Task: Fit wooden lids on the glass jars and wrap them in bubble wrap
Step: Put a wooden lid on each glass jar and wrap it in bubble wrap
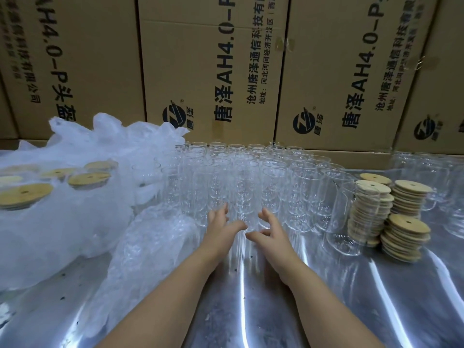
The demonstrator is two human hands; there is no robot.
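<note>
Behind the counter (376, 305) stands a wall of brown cardboard boxes (213, 71), printed with dark lettering and round logos. The counter itself is shiny metal and streaked with glare. On its left side lies a big heap of white wrap (75, 222), and several jars already closed with wooden lids (23, 194) sit bundled in it, their round tops showing.

At the middle, a close-packed block of empty glass jars (251, 162) runs in rows from the boxes toward the person, all upright and open-topped. More glassware (439, 197), some with handles, stands at the far right. A loose sheet of clear bubble wrap (150, 244) lies crumpled on the counter just in front of the heap and beside the block's left corner.

Right of the jars stand a few stacks of loose wooden lids (404, 229), each disc with a small hole, one stack partly seen through a handled glass.

Two bare forearms reach in from the bottom edge. The left hand (221, 227) and right hand (273, 232) flank the front jar (244, 197) of the block, one on each side. The left fingers (224, 209) are spread wide with the thumb stretched across toward the glass; the right fingers (265, 213) are spread and lightly bent. Neither hand is closed round the jar, and motion blur hides whether the fingertips touch it.
</note>
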